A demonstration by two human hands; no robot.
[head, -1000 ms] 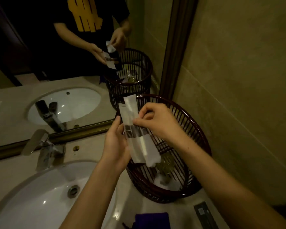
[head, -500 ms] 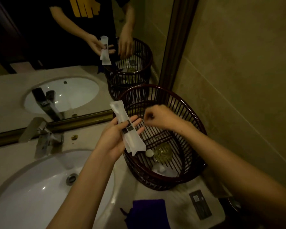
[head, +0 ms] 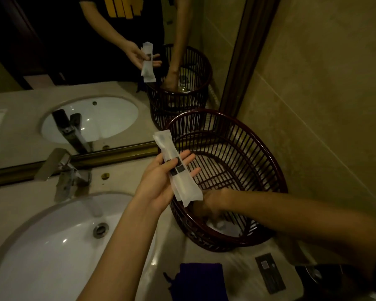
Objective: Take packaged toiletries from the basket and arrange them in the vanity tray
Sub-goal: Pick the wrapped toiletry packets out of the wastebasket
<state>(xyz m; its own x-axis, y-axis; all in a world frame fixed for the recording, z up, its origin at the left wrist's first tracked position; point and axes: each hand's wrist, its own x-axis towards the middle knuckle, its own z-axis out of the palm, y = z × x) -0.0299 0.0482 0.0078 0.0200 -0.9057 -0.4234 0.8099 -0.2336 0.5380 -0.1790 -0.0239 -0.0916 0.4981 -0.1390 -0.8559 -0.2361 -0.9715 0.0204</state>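
Observation:
A dark red slatted basket (head: pixel 248 135) stands on the counter against the right wall. My left hand (head: pixel 161 183) is palm up at the basket's near-left rim, and a long white packet with a black label (head: pixel 176 168) lies across its fingers. My right hand (head: pixel 206 205) reaches down inside the basket and is blurred and partly hidden by the packet. Whether it holds anything cannot be seen. Something pale (head: pixel 224 227) lies on the basket's floor. No tray is clearly in view.
A white sink (head: pixel 52 253) with a chrome tap (head: pixel 63 170) fills the lower left. A mirror (head: pixel 74 61) runs behind the counter. A purple cloth (head: pixel 200 279) and a flat dark packet (head: pixel 269 272) lie on the counter in front of the basket.
My right hand let go of the white packet and went down into the basket. My left hand kept the packet, which now lies on the open palm.

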